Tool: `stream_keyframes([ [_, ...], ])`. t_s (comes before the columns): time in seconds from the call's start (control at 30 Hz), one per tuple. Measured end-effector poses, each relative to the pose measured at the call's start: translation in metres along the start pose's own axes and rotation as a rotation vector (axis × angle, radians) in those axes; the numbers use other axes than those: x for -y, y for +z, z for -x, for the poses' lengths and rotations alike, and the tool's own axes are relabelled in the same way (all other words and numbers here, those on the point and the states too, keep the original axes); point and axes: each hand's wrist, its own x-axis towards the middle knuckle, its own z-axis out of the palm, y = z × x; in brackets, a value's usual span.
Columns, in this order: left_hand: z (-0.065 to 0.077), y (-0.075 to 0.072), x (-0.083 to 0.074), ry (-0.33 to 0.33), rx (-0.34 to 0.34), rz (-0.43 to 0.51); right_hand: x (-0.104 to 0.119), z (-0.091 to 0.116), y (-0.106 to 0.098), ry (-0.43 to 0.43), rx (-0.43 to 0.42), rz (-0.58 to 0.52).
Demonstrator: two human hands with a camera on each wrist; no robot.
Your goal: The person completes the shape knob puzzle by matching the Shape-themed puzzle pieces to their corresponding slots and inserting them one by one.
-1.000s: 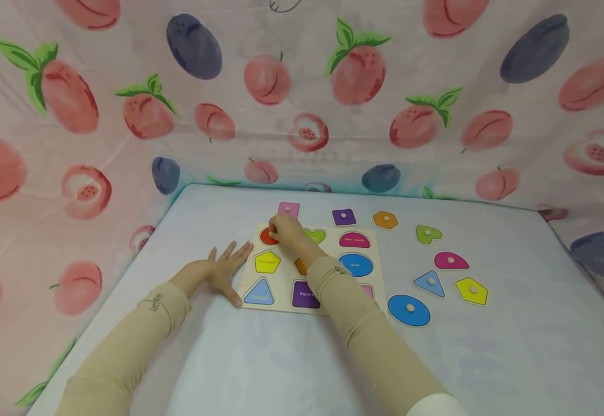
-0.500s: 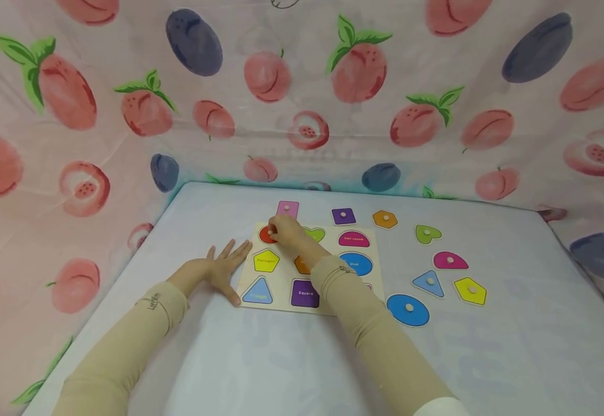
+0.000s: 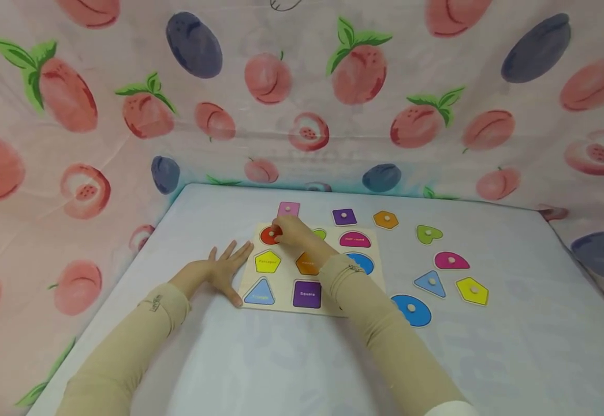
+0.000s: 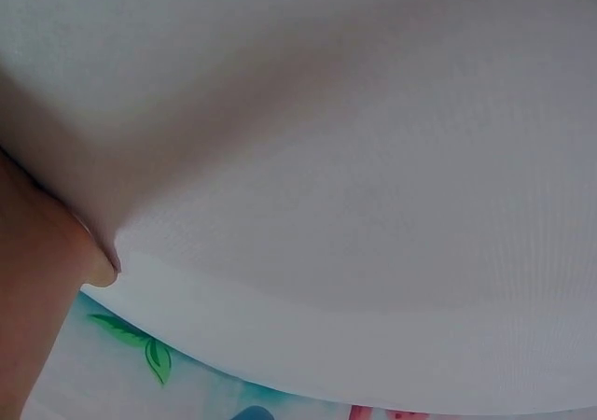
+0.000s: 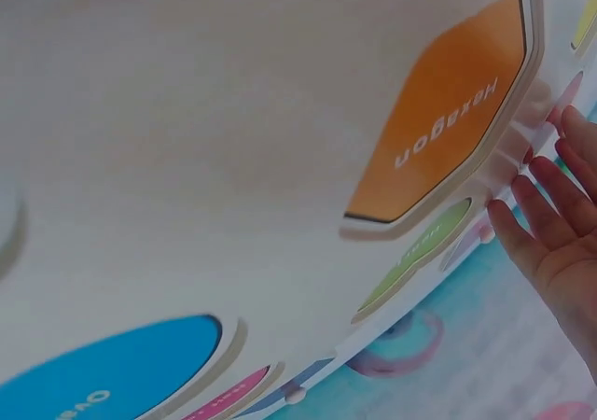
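Observation:
A wooden shape puzzle board point(image 3: 286, 274) lies on the table with labelled, coloured recesses. At its far left corner sits the red circle piece point(image 3: 266, 238), its pale knob showing. My right hand point(image 3: 295, 233) hovers just right of that knob, fingertips overlapping the circle's edge. In the right wrist view this hand point(image 5: 564, 243) has loosely extended fingers, beyond the orange hexagon recess point(image 5: 448, 121). My left hand point(image 3: 223, 271) is spread flat, fingertips and thumb at the board's left edge. Only part of the left hand point(image 4: 42, 261) shows in the left wrist view.
Loose knobbed pieces lie around the board: a pink rectangle point(image 3: 291, 207) and purple square point(image 3: 339, 219) behind it. An orange hexagon point(image 3: 381, 223), green heart point(image 3: 424, 237), magenta half round point(image 3: 444, 263), light blue triangle point(image 3: 425, 281), yellow pentagon point(image 3: 478, 297) and blue oval point(image 3: 420, 317) lie rightward.
My right hand has let go of the red circle's knob and shifted slightly right, so the knob now shows. The left hand stays in place.

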Motion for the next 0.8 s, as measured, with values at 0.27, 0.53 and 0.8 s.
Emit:
stream_keyframes([
  [0.27, 0.003, 0.000, -0.003, 0.015, -0.006, 0.009, -0.006, 0.009, -0.010, 0.077, 0.016, -0.025],
  [0.53, 0.004, -0.001, -0.003, 0.016, -0.013, 0.019, -0.013, 0.018, -0.016, 0.099, 0.004, -0.081],
  [0.8, 0.002, 0.001, -0.002, 0.009, -0.019, 0.027, -0.020, 0.031, -0.028, 0.013, -0.006, 0.037],
])
